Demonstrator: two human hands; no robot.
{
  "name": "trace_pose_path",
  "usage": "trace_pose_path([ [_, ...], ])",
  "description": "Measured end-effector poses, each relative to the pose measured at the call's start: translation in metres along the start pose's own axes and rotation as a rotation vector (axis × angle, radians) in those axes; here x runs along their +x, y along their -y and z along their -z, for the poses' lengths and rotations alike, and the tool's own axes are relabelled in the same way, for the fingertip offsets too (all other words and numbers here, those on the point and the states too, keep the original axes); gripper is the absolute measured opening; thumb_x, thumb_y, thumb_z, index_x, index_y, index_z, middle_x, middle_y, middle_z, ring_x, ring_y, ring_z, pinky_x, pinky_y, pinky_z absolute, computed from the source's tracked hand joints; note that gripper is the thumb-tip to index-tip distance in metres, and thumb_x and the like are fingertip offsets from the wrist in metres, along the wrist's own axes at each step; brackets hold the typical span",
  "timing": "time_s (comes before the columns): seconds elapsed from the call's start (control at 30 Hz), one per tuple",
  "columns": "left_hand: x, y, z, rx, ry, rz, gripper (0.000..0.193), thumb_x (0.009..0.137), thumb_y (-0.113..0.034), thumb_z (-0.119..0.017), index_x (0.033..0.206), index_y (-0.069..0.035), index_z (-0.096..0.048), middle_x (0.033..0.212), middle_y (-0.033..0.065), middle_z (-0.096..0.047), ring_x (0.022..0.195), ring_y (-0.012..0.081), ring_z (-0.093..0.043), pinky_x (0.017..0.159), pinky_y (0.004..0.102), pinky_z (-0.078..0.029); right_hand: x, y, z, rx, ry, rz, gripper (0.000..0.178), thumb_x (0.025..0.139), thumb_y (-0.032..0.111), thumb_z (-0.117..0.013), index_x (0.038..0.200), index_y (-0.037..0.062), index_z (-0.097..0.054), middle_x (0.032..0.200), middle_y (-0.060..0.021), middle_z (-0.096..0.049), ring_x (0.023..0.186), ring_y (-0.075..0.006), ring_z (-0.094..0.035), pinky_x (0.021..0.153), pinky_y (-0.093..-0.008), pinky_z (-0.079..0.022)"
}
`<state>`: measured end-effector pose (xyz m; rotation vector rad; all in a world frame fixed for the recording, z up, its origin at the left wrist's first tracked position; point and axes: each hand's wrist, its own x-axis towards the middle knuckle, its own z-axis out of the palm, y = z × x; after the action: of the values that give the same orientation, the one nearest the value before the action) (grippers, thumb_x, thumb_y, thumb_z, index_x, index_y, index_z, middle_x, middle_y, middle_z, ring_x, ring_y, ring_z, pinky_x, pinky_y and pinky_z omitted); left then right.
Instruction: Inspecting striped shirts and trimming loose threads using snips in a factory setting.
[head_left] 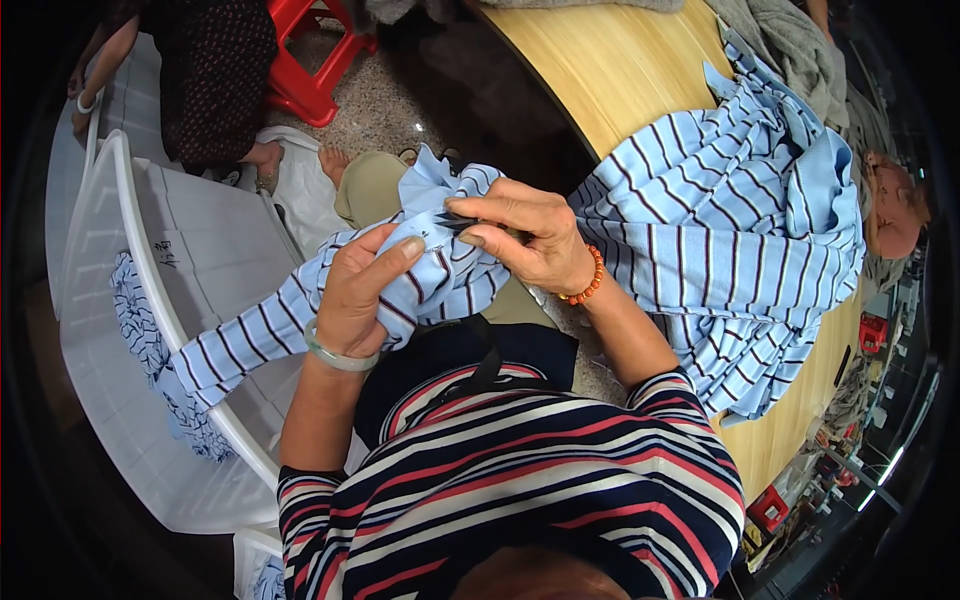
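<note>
Now both hands shut on striped shirt (690, 230): left hand (362, 295) bunches sleeve, right hand (525, 240) pinches small dark snips (458, 224).

I count two hands of my own at centre frame, one left hand (358, 295) and one right hand (525, 240). One blue striped garment (720, 230) spreads right. One large white bin (170, 400) sits lower left, one red stool (310, 60) upper left, one wooden table (620, 70) top.

A white plastic crate (120, 200), a red stool (310, 60), a wooden table (620, 70).
</note>
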<state>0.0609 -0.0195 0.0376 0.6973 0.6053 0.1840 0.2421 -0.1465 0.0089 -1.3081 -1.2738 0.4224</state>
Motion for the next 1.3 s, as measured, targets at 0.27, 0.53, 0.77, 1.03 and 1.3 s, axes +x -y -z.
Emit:
trace_pose_path([
  [0.27, 0.002, 0.002, 0.0, 0.138, 0.02, -0.035, 0.029, 0.094, -0.01, -0.062, 0.12, 0.003, -0.06, 0.103, 0.0052, -0.068, 0.089, 0.0081, -0.063, 0.08, 0.022, -0.05, 0.001, 0.013, 0.002, 0.053, 0.126, -0.124, 0.029, 0.085, 0.007, -0.072, 0.113, -0.0019, -0.07, 0.073, -0.007, -0.062, 0.061, -0.0102, -0.051, 0.054, -0.0252, -0.039],
  [0.53, -0.012, 0.004, 0.006, 0.457, -0.04, -0.248, 0.03, 0.094, -0.009, -0.064, 0.121, 0.004, -0.059, 0.105, 0.0034, -0.065, 0.094, 0.006, -0.059, 0.084, 0.0205, -0.045, 0.007, 0.001, 0.003, 0.215, 0.147, -0.463, 0.01, 0.087, 0.007, -0.072, 0.091, -0.0016, -0.068, 0.076, 0.0051, -0.055, 0.067, -0.0008, -0.044, 0.057, -0.0191, -0.033],
  [0.77, -0.013, 0.007, 0.016, 0.086, -0.032, -0.065, 0.03, 0.092, -0.008, -0.066, 0.119, 0.003, -0.059, 0.108, 0.0067, -0.066, 0.094, 0.0093, -0.062, 0.087, 0.0234, -0.048, 0.008, -0.001, 0.007, 0.203, 0.119, -0.413, 0.01, 0.088, 0.009, -0.071, 0.089, 0.0007, -0.066, 0.073, 0.0049, -0.05, 0.064, -0.0019, -0.04, 0.055, -0.0206, -0.031],
  [1.03, -0.01, 0.004, 0.011, -0.054, -0.046, -0.049, 0.026, 0.093, -0.009, -0.062, 0.116, 0.003, -0.06, 0.102, 0.0061, -0.067, 0.091, 0.0096, -0.064, 0.086, 0.0232, -0.049, 0.005, 0.006, -0.002, -0.11, 0.059, -0.119, 0.031, 0.088, 0.01, -0.067, 0.117, -0.0018, -0.064, 0.081, -0.0081, -0.06, 0.069, -0.0148, -0.055, 0.065, -0.0248, -0.045],
  [1.3, -0.009, 0.005, 0.01, -0.024, -0.002, -0.108, 0.024, 0.094, -0.009, -0.061, 0.116, 0.002, -0.059, 0.108, 0.0091, -0.067, 0.097, 0.0135, -0.065, 0.09, 0.0282, -0.05, 0.001, 0.012, -0.011, -0.027, 0.107, -0.065, 0.042, 0.081, 0.007, -0.075, 0.122, 0.0015, -0.067, 0.074, -0.0069, -0.057, 0.061, -0.0135, -0.05, 0.055, -0.027, -0.039],
])
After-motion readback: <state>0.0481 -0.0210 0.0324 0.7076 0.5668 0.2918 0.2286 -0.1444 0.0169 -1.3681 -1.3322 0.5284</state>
